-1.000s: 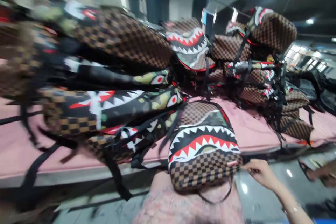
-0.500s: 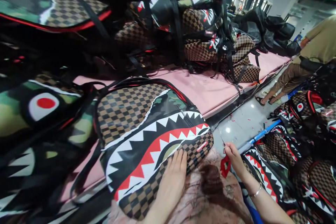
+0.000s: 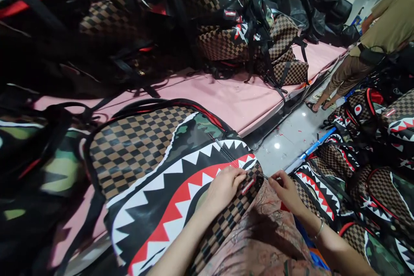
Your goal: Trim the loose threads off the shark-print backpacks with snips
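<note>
On the backpack [image 3: 136,146], the left hand [image 3: 224,186] lies, fingers [image 3: 238,172] curled.

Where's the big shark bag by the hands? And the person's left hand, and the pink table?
Shark bag [image 3: 164,192]: head view, on its front panel.
Left hand [image 3: 224,187]: head view, on the back of the hand.
Pink table [image 3: 236,99]: head view, on a bare part of the top.

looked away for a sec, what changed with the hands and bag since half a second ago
The left hand, flat on the shark-mouth backpack then, has moved beside its red label and curled. The right hand has come in closer to that corner. The backpack still lies front up by the pink table.
</note>
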The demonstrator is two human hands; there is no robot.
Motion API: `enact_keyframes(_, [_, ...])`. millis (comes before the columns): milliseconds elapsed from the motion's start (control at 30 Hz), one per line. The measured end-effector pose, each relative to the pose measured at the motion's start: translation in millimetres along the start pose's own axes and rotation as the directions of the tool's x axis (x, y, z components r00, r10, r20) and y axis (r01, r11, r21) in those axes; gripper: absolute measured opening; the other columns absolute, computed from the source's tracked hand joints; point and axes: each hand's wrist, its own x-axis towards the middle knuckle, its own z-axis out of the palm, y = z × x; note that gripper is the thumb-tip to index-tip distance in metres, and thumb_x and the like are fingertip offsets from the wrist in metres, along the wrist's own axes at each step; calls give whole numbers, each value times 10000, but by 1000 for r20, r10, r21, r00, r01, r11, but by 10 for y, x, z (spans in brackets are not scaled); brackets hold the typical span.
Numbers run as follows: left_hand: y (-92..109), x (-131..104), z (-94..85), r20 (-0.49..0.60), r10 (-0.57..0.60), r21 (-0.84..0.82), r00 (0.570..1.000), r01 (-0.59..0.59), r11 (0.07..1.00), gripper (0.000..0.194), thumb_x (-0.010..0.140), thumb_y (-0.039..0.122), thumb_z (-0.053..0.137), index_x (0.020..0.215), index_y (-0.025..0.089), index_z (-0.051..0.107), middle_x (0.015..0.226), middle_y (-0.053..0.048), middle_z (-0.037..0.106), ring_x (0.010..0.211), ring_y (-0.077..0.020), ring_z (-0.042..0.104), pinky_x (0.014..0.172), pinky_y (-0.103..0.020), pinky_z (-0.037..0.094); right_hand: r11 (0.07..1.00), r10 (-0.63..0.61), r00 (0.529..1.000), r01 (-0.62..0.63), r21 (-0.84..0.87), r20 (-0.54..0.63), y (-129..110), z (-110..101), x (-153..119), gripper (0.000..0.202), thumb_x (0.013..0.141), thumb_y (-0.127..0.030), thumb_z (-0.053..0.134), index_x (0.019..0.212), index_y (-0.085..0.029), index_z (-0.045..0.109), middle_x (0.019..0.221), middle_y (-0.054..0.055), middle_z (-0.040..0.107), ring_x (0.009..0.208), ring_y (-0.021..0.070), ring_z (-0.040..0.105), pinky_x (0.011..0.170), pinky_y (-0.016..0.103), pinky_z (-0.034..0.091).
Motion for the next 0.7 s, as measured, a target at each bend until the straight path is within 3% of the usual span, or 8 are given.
enact_keyframes(100, [-5, 319, 55, 78, 13, -47, 997, -10, 999, 213, 791, 286, 480, 743, 201, 670, 874, -65, 624, 898, -227, 547, 815, -359, 418, 997, 2, 999, 1, -83, 35, -29, -42, -70, 242, 791, -419, 513, 711, -193, 484, 560, -58, 453, 516, 95, 402, 493, 210, 305])
enact_keyframes(200, [-5, 438, 154, 97, 44, -73, 994, -37, 997, 164, 737, 287, 545, 670, 198, 664, 914, -62, 600, 922, -234, 513, 844, -374, 386, 992, 11, 999, -5, -130, 44, -101, -70, -112, 223, 788, -386, 508, 686, -191, 471, 572, -50, 470, 514, 97, 421, 488, 211, 306])
enact_keyframes(400, [-1, 393, 324, 52, 5, -169, 999, 4, 986, 153, 695, 271, 582, 563, 197, 609, 937, -32, 598, 947, -220, 506, 860, -374, 361, 957, 8, 997, 15, -290, 78, -288, -84, -114, 188, 807, -357, 482, 718, -193, 498, 599, -30, 543, 542, 117, 498, 513, 218, 328])
enact_keyframes(700, [-25, 330, 408, -51, 8, -249, 999, -20, 968, 149, 702, 210, 543, 556, 191, 561, 892, -36, 600, 905, -192, 518, 831, -338, 385, 798, -83, 990, 132, -588, 110, -385, 79, -101, 156, 849, -332, 442, 871, -201, 523, 632, -4, 591, 584, 163, 550, 537, 241, 282])
